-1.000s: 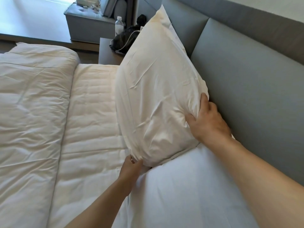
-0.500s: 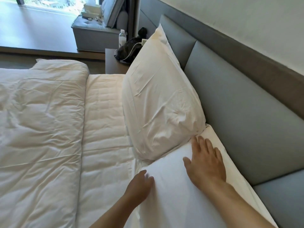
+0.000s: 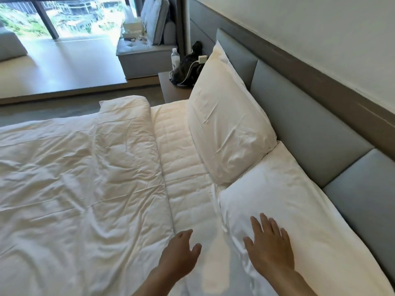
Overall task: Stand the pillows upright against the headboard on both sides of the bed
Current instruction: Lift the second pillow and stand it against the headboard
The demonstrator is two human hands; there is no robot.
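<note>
A cream pillow [image 3: 226, 122] stands upright on the far side of the bed, leaning against the grey padded headboard [image 3: 310, 124]. A second white pillow [image 3: 288, 206] lies flat on the near side along the headboard. My right hand [image 3: 268, 246] rests palm down on this flat pillow's near end, fingers spread. Just left of that pillow's edge, my left hand [image 3: 181, 253] hovers over the mattress with its fingers loosely apart and nothing in it.
A rumpled white duvet [image 3: 74, 189] covers the left part of the bed, leaving a strip of quilted mattress pad [image 3: 179, 159] bare. Beyond the bed a nightstand [image 3: 173, 88] holds a black bag and a water bottle [image 3: 174, 58]. A grey bench stands by the window.
Both hands have let go of the upright pillow, which stays leaning on the headboard. They have drawn back toward me, the right one sliding along the flat pillow.
</note>
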